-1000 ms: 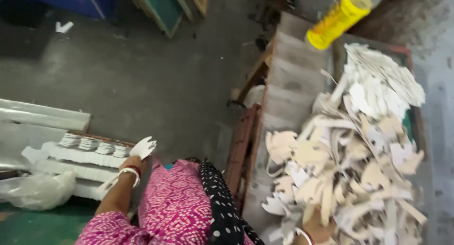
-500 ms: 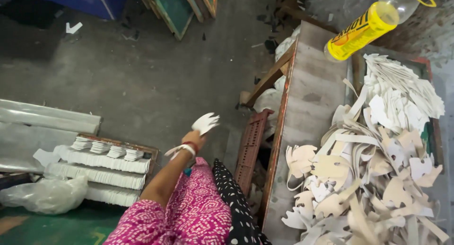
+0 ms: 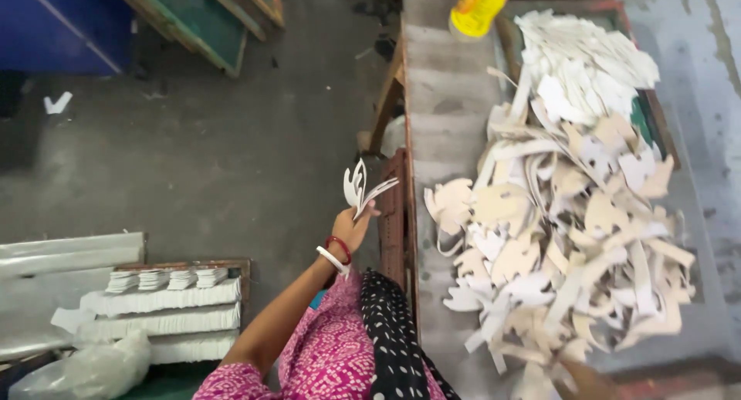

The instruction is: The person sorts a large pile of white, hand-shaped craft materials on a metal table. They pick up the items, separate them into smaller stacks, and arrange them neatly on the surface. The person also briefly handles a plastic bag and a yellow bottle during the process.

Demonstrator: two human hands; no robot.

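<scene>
My left hand point(image 3: 351, 229), with bangles at the wrist, is raised beside the table edge and grips a few thin white cut-out shapes point(image 3: 360, 187) that fan upward. A big heap of beige and white cut card pieces point(image 3: 556, 215) covers the grey tabletop point(image 3: 440, 99) to the right. Only a sliver of my right hand point(image 3: 583, 381) shows at the bottom edge, under the near scraps, and its fingers are hidden.
A yellow bottle point(image 3: 478, 6) lies at the table's far end. On the floor to the left are rows of stacked white pieces on a wooden tray point(image 3: 166, 307), a clear plastic bag point(image 3: 85, 373), green-framed boards point(image 3: 201, 22) and a blue cabinet point(image 3: 46, 22).
My left hand rose from beside the floor stacks and swung right toward the table edge, still holding white cut-outs. The view shifted toward the table.
</scene>
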